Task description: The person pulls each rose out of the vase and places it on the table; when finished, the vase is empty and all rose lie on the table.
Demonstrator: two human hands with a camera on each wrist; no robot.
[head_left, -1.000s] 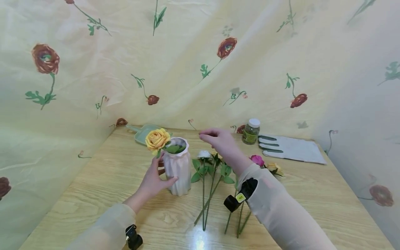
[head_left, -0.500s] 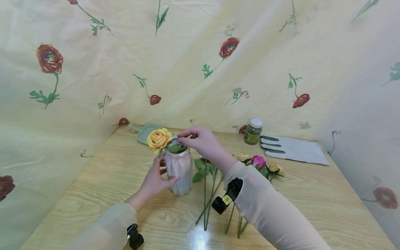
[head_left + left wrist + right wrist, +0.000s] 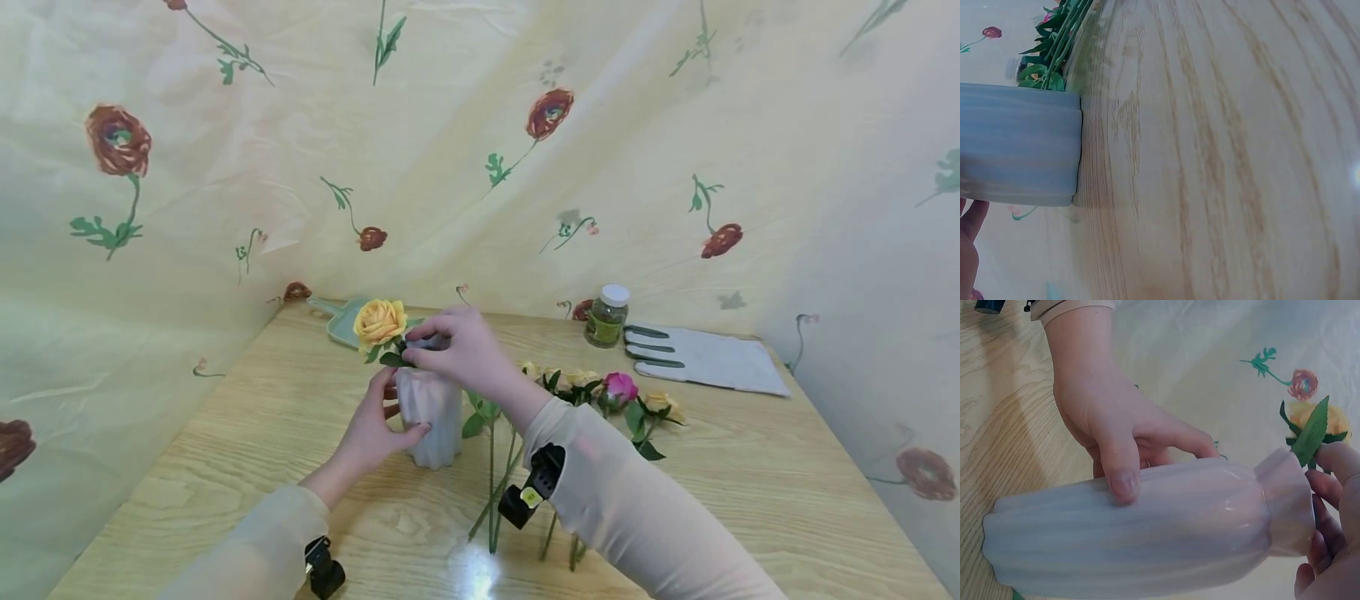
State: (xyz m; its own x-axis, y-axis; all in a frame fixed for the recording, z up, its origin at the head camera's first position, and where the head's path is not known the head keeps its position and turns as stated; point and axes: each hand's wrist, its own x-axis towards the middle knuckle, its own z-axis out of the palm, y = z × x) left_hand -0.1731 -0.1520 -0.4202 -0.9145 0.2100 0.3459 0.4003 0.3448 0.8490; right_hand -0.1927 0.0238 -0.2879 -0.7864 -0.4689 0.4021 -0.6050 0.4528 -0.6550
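Note:
A pale, fluted ceramic vase [image 3: 432, 421] stands upright on the wooden table. My left hand [image 3: 371, 429] grips its left side, thumb across the front, as the right wrist view also shows. A yellow rose [image 3: 380, 323] leans out over the left of the vase's mouth, its lower stem hidden inside. My right hand [image 3: 468, 354] is at the mouth and pinches the rose just below its bloom, beside a green leaf [image 3: 1313, 432]. The exact contact of the fingertips is partly hidden. In the left wrist view, only the lower vase [image 3: 1019, 147] and some fingers show.
Right of the vase lie several loose stems [image 3: 492, 483] with yellow blooms and a magenta bloom [image 3: 620, 387], partly under my right forearm. Farther back are a green dustpan [image 3: 343, 327], a white-lidded jar [image 3: 607, 317] and a glove [image 3: 708, 360]. A flowered cloth hangs behind.
My right hand has come left from above the loose flowers to the vase's mouth and taken hold of the yellow rose. The bloom has risen slightly. My left hand stays on the vase.

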